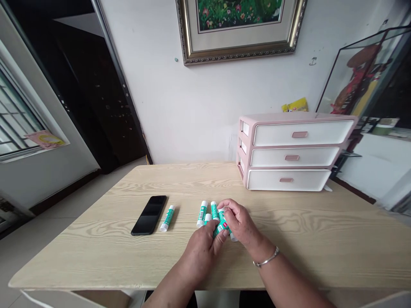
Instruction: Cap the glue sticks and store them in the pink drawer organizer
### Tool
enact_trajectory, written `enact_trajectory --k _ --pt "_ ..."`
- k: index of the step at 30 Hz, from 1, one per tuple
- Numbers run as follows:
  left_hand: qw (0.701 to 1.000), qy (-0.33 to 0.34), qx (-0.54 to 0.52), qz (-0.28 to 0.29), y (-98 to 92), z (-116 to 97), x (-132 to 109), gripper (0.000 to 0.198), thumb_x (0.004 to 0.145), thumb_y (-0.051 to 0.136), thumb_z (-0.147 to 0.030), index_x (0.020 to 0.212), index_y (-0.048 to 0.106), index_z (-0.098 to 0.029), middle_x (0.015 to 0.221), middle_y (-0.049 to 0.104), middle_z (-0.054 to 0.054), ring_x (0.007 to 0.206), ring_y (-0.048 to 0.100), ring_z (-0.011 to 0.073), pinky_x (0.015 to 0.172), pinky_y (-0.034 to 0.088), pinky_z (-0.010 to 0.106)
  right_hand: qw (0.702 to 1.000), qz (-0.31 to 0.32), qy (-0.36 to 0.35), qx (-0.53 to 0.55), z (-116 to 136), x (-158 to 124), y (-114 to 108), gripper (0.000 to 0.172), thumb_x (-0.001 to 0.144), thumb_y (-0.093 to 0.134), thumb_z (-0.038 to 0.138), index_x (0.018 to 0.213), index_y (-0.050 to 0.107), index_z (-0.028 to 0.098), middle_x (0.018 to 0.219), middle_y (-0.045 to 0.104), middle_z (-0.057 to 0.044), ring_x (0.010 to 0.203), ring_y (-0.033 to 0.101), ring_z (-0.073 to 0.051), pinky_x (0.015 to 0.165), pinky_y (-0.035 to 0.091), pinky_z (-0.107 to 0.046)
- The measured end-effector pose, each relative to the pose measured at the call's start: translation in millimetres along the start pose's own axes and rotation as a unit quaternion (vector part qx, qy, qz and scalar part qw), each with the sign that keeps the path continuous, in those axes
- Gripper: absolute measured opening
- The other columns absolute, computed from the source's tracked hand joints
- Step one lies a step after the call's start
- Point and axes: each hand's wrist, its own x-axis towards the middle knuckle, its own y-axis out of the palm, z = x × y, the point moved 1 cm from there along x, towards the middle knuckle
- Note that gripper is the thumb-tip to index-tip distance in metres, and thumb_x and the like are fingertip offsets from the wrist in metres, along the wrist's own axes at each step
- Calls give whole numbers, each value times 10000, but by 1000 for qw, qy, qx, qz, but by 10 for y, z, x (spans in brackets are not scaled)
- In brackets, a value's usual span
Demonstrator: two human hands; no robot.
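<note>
My left hand (201, 252) and my right hand (239, 224) meet near the middle of the pale wood-grain table (289, 244). The left fingers grip a green-and-white glue stick (220, 229) lying slantwise. My right hand closes around a second glue stick (226, 226), partly hidden by the fingers. Just beyond them, two more glue sticks (202, 213) (214, 210) stand close together, and a short white end (207, 218) shows between them. Further left, another glue stick (168, 218) lies beside a black smartphone (149, 215).
A pink-and-white three-drawer organizer (292, 152) stands at the table's back right. A yellow packet (295, 105) lies behind it. The table's near edge runs just below my hands, and a bracelet (266, 258) circles my right wrist.
</note>
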Motion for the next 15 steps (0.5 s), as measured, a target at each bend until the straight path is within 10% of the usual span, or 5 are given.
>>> enact_trajectory --k 15 --pt "978 -47 -190 67 -66 50 -95 451 965 461 -598 820 547 -181 671 459 -37 651 392 121 620 331 245 999 28 -23 37 28 -28 62 168 824 421 197 784 584 202 617 476 53 547 408 -101 534 358 -206"
